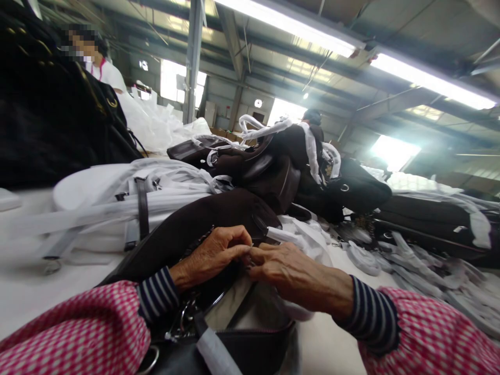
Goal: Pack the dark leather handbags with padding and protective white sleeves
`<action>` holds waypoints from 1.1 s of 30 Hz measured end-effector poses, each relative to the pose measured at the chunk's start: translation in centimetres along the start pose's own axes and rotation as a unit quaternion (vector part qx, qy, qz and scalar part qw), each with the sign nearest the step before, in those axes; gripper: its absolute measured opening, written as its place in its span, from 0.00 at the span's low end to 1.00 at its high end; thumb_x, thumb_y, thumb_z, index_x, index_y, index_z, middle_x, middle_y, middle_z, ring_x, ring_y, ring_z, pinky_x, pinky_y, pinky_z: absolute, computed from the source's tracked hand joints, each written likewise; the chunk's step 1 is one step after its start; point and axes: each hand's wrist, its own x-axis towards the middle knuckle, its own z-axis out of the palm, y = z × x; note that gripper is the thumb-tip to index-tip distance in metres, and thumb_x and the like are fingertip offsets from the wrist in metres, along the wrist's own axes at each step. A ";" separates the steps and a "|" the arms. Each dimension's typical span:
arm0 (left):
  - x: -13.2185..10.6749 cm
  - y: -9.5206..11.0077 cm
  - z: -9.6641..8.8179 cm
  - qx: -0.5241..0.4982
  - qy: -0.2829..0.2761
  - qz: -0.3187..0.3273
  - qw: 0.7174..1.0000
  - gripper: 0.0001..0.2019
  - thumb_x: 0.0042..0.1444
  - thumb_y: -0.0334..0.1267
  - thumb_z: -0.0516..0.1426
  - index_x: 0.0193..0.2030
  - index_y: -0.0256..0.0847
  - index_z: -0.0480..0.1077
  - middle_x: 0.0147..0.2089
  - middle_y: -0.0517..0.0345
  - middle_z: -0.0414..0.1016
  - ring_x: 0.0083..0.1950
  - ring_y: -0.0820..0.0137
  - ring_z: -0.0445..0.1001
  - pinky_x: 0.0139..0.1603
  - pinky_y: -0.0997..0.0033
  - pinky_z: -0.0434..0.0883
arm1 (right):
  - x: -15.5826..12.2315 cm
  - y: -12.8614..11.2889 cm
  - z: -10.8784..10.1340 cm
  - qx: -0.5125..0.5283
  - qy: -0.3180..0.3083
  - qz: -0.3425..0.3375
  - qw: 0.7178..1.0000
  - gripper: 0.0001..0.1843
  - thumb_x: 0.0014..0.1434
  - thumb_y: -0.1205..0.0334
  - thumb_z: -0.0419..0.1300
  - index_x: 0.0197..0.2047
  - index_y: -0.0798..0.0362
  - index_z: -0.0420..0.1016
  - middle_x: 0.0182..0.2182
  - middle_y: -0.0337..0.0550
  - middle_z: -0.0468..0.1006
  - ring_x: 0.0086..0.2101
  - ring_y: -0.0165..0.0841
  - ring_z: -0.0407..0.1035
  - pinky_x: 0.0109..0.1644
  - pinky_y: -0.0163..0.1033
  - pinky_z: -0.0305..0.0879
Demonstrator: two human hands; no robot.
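The black bag with a smooth leather-like front and a long metal-toothed zipper (261, 349) lies on the white tabletop (324, 344), at six o'clock from the hands. Its zipper stands open, showing a pale beige lining (230, 307). The person's left hand (219, 253) comes in from eight o'clock and the right hand (291, 273) from four; their curled fingertips meet above the opening. Thumbs and forefingers are pinched together, but whatever lies between them is too small and covered to make out, so I cannot tell whether either hand grasps something.

At seven o'clock, on the bag, are a shiny silver metal clasp (188, 315) and a short strap wrapped in white film (219, 351). A dark brown curved fabric panel (222, 213) rises just beside the left hand at eleven; whether it belongs to the same bag, I cannot tell. White-wrapped straps (117, 192) are heaped at ten o'clock, a mound of dark brown bags (273, 182) at twelve, and another black bag (425, 216) between two and three.
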 end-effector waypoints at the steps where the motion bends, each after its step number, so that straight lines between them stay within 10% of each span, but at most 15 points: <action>1: 0.0 0.0 0.0 0.005 0.002 0.002 1.000 0.06 0.61 0.38 0.60 0.36 0.37 0.74 0.33 0.61 0.75 0.34 0.71 0.71 0.37 0.73 0.67 | 0.2 0.0 0.1 -0.007 -0.018 -0.003 1.000 0.11 0.71 0.71 0.57 0.36 0.55 0.75 0.43 0.47 0.77 0.39 0.35 0.68 0.39 0.40 0.60; 7: 0.1 -0.2 -0.1 0.020 0.013 0.006 1.000 0.06 0.60 0.38 0.60 0.35 0.37 0.74 0.32 0.62 0.74 0.34 0.71 0.69 0.37 0.73 0.66 | 0.8 0.6 1.1 0.020 -0.038 -0.007 0.999 0.12 0.70 0.75 0.54 0.35 0.58 0.74 0.39 0.48 0.77 0.40 0.36 0.69 0.43 0.40 0.63; 11: -0.2 -0.1 -0.1 -0.003 0.000 0.006 1.000 0.07 0.62 0.38 0.59 0.36 0.37 0.74 0.33 0.61 0.76 0.35 0.70 0.72 0.37 0.73 0.68 | 0.2 0.8 1.2 0.207 0.058 0.018 0.976 0.09 0.67 0.72 0.61 0.34 0.55 0.78 0.42 0.43 0.79 0.42 0.34 0.72 0.45 0.37 0.64; 17: -0.3 0.7 0.1 -0.015 -0.002 -0.016 1.000 0.08 0.62 0.40 0.59 0.36 0.37 0.73 0.32 0.60 0.77 0.33 0.70 0.75 0.36 0.73 0.69 | -0.2 -0.2 2.4 0.564 0.275 0.180 0.758 0.10 0.59 0.56 0.71 0.32 0.54 0.84 0.28 0.41 0.79 0.31 0.32 0.71 0.36 0.35 0.67; 22: -0.3 1.0 0.2 -0.035 -0.006 -0.032 0.999 0.10 0.62 0.42 0.59 0.37 0.37 0.73 0.30 0.59 0.77 0.32 0.69 0.75 0.37 0.72 0.69 | 0.3 0.4 4.2 0.646 0.355 0.277 0.616 0.16 0.51 0.52 0.76 0.35 0.56 0.83 0.19 0.36 0.73 0.17 0.22 0.54 0.19 0.29 0.47; 33: -0.7 1.0 0.2 -0.029 0.012 -0.017 0.999 0.11 0.62 0.43 0.62 0.37 0.37 0.77 0.28 0.60 0.76 0.31 0.70 0.74 0.36 0.73 0.69 | 0.6 0.4 5.0 0.629 0.357 0.276 0.633 0.19 0.54 0.48 0.74 0.34 0.57 0.84 0.26 0.46 0.81 0.21 0.29 0.70 0.20 0.29 0.56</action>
